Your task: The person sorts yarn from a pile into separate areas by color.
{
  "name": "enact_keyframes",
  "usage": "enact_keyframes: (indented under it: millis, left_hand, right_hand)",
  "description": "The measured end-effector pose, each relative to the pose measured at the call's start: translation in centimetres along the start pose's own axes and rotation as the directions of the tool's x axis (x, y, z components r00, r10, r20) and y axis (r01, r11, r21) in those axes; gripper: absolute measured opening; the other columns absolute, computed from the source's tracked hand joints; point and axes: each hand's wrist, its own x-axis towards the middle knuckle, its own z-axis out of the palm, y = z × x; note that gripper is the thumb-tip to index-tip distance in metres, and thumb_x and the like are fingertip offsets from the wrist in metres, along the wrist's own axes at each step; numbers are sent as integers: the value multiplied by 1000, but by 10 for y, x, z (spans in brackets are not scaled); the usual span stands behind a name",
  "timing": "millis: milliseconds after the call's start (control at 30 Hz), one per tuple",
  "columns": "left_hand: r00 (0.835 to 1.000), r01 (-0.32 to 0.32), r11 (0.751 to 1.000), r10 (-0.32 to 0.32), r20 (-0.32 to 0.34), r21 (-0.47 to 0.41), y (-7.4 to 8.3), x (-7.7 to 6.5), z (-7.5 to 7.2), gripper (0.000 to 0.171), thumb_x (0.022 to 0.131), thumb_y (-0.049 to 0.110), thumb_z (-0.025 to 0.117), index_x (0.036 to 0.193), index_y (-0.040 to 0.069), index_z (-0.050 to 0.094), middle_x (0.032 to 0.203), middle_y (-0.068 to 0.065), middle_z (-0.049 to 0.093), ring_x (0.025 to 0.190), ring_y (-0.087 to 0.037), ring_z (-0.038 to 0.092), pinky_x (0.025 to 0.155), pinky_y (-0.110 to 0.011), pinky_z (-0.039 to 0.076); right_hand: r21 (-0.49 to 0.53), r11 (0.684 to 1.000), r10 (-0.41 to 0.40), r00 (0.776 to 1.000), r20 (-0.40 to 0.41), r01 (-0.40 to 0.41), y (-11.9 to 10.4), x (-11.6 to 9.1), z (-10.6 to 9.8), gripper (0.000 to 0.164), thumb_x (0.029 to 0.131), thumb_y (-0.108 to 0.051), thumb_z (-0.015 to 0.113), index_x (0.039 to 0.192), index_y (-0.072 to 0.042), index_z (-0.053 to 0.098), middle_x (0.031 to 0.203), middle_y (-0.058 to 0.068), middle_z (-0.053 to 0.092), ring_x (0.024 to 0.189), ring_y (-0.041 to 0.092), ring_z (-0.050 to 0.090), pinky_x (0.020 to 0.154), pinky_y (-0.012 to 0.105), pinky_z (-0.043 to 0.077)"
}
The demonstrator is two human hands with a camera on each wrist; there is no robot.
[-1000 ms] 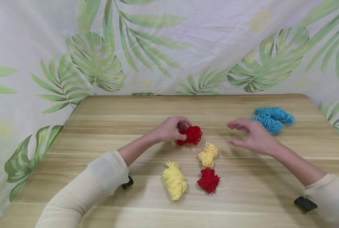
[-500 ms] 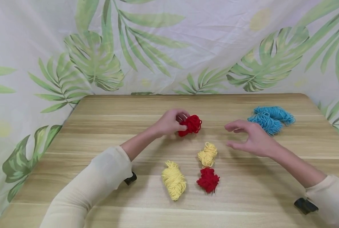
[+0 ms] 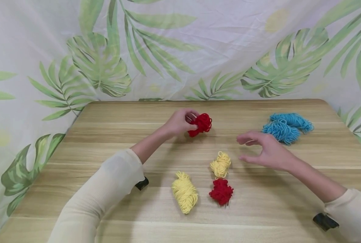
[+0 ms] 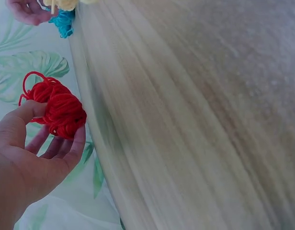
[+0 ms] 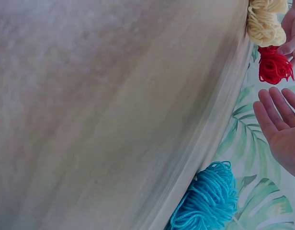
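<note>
Leaf-print cloth (image 3: 156, 50) hangs behind a wood-grain counter (image 3: 116, 126). Leftmost, the left hand (image 3: 178, 123) pinches red yarn (image 3: 202, 124), its grip narrowed on it, thumb to one side and fingers to the other. Likeliest trouble there is a partial hold: if only the outer strands are caught, the bundle could sag, unwind or slip out, and the loose loops at its far end could snag. It sits at the fingertips, not deep in the palm, with its bulk poking out to their right; it looks raised just off the counter, though the head view leaves some doubt. Next, nearer the person, comes the big yellow yarn (image 3: 184, 194), apart from both hands. Right of that, the small yellow yarn (image 3: 221, 164) and the second red yarn (image 3: 221, 191) lie end to end, touching or nearly so; dragging one could tangle the other. Farther over, the right hand (image 3: 268, 150) holds nothing; its grip is wide, the thumb well away from the fingers, with a gap between it and the held bundle. A low leftward sweep might knock the small yellow yarn. Last, the near blue yarn (image 3: 280, 132) and far blue yarn (image 3: 295, 122) lie touching; a brush of the knuckles could nudge the nearer.
</note>
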Motion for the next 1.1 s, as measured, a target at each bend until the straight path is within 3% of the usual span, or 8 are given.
enact_keyframes:
  millis: [467, 833, 1100]
  left_hand:
    - [999, 20, 999, -22, -49, -37, -7, 11, -2, 36, 90, -5, 73, 125, -5, 65, 112, -21, 68, 99, -30, 66, 83, -34, 58]
    - [992, 50, 997, -56, -112, -58, -15, 21, -5, 36, 91, -4, 73, 126, -5, 65, 114, -21, 68, 100, -30, 65, 80, -31, 57]
    - [983, 74, 990, -93, -160, -116, -19, 25, -9, 35, 90, -5, 74, 124, -7, 65, 112, -22, 67, 100, -30, 64, 79, -30, 56]
  right_hand:
    - [39, 999, -28, 999, 30, 27, -3, -4, 7, 49, 82, -10, 88, 125, 4, 68, 117, 14, 74, 103, 30, 72, 91, 45, 59]
    - [80, 992, -103, 995, 14, 102, -4, -5, 9, 43, 78, -4, 89, 116, 4, 70, 109, 13, 75, 94, 28, 74, 85, 32, 61]
    - [101, 984, -146, 989, 9, 145, -6, -8, 9, 42, 75, 0, 90, 112, 3, 71, 107, 13, 75, 92, 26, 74, 84, 30, 61]
